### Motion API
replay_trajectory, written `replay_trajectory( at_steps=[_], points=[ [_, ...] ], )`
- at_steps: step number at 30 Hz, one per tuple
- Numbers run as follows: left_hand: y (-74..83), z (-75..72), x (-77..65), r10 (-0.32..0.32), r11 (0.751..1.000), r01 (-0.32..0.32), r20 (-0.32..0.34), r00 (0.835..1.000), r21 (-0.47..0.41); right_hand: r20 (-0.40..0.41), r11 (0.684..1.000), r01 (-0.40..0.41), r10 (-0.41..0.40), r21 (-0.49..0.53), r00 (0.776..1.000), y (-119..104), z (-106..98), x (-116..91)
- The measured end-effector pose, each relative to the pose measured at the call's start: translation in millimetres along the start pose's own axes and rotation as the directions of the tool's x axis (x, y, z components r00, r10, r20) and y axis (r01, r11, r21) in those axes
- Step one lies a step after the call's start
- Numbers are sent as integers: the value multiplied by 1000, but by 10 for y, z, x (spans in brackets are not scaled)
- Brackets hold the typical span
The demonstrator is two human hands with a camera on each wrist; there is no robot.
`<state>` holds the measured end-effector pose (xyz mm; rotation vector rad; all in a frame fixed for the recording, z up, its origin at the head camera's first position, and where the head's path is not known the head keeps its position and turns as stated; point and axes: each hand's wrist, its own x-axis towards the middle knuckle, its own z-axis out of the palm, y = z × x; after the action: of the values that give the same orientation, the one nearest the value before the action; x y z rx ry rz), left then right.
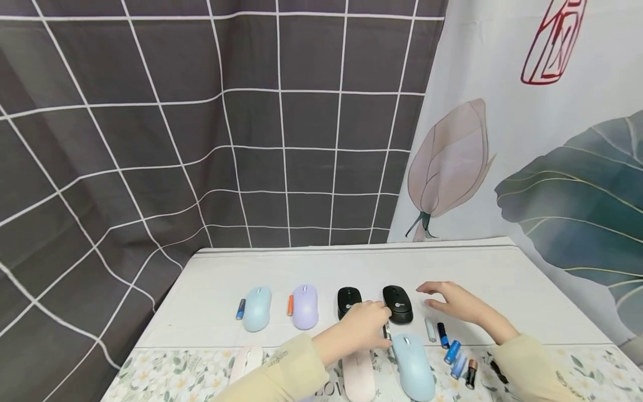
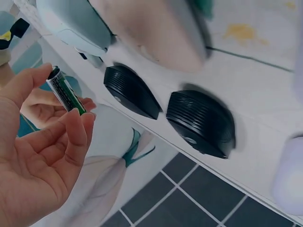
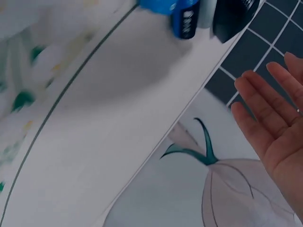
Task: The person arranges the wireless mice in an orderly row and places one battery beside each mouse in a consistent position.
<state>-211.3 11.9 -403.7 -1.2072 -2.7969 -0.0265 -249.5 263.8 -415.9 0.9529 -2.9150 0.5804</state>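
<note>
In the head view, my left hand (image 1: 359,326) reaches over the pink mouse (image 1: 359,377) with a green-and-black battery (image 1: 387,330) at its fingertips, near a black mouse (image 1: 398,304); my right hand (image 1: 454,301) hangs to that mouse's right, near several loose batteries (image 1: 452,352); in the left wrist view, my thumb and fingertips pinch the battery end to end; in the right wrist view, my right fingers extend loosely, holding nothing.

black-and-green battery (image 2: 66,92), white-gridded grey cloth (image 1: 311,120)
</note>
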Motion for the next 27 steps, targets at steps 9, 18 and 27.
replay_trajectory(
  at_steps=[9, 18, 27],
  points=[
    [-236, 14, -301, -107, 992, 105, -22, 994, -75, 3, 999, 38, -38, 4, 999, -181, 131, 210],
    [-515, 81, -541, -214, 969, 198, -96, 972, -150, -156, 987, -150, 157, 57, 975, -674, 417, 424],
    [-679, 108, -721, -273, 953, 255, -103, 956, -164, -26, 990, -88, 92, 113, 995, -1015, 539, 667]
  ],
)
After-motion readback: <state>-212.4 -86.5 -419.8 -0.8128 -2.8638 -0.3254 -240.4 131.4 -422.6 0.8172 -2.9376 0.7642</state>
